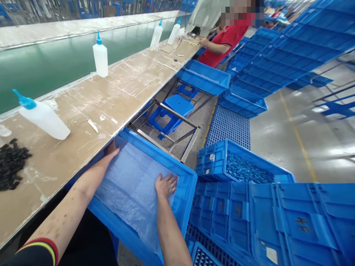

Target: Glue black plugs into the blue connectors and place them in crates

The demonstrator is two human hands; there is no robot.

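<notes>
Along the left, a long table [119, 92], with a green belt [66, 51] behind. To the right, tall stacks of blue crates [263, 221], close beside the shallow blue tray [191, 184] at the table's near edge, and one crate [213, 159] full of small blue pieces [245, 168]. Farther up the table, a seated person in red [230, 40]. Beyond the tray, a bare metal frame [191, 142] and a blue stool [180, 104]. Across the tray's floor, a thin, wrinkled plastic sheet [130, 181]. On the table, four white bottles [101, 59], the nearest tilted over; then a heap of black bits [12, 162] and a small knife [93, 126].

Tray's left side hidden under the table edge and left arm; black heap cut off by the picture's border. Fingers of the left hand [112, 149] mostly out of sight by that edge: impossible to tell any hold. Right hand [166, 185] palm down on the sheet, fingers loosely spread, grasping nothing.

Little room between tray and crates; wide bare stretch mid-table.
</notes>
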